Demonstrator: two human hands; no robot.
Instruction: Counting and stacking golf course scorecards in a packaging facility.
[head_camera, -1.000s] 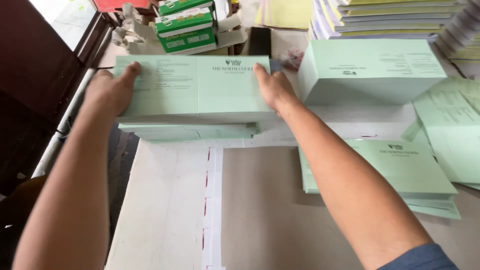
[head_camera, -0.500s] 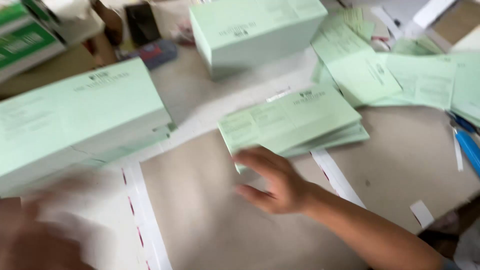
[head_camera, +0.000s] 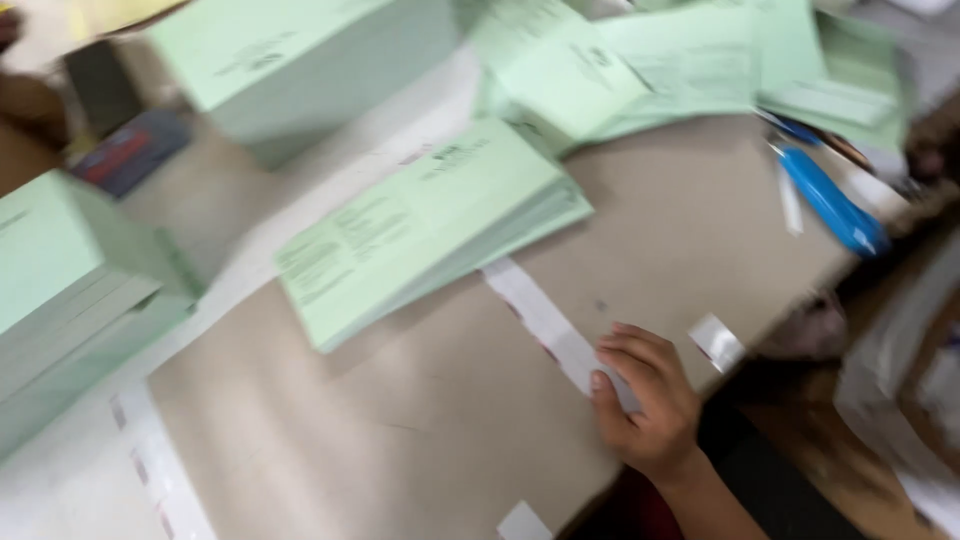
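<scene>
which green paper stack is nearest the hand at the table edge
The thin, flat stack of pale green printed sheets in the middle, lying just above the right hand. The thicker stacks, far left and top, lie farther off.

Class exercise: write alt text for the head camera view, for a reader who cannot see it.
A person's right hand rests on a white paper strip lying across a large brown sheet on a table. Just beyond lies a thin stack of pale green printed forms, with taller green stacks to the left, loose green sheets behind, and a blue pen at right.
</scene>
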